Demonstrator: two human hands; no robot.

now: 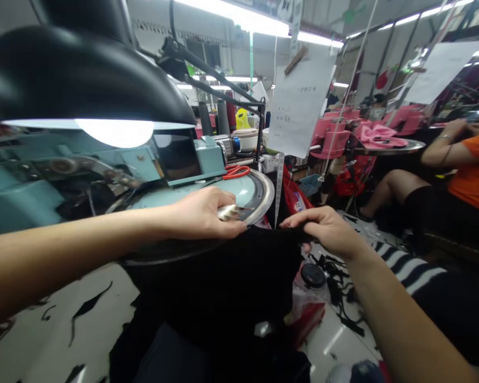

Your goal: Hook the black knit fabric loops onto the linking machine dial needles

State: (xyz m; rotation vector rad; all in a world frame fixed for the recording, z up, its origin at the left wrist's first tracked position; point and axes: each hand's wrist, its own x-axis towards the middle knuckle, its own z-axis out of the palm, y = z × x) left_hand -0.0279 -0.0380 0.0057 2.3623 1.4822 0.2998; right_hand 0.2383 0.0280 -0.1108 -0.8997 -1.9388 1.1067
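A black lamp point(75, 80) hangs left of red scissors point(236, 172), a tape measure point(278, 186) and a paper sheet point(297, 106); farther right, a co-worker's orange shirt point(473, 178) sits beyond pink garments point(379, 135).

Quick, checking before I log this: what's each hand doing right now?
Left hand: curled over a small shiny metal piece; cannot tell if gripping.
Right hand: closed, pinching black knit fabric.

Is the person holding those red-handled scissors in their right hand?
No, the red-handled scissors lie on the teal machine, while the right hand pinches black fabric.
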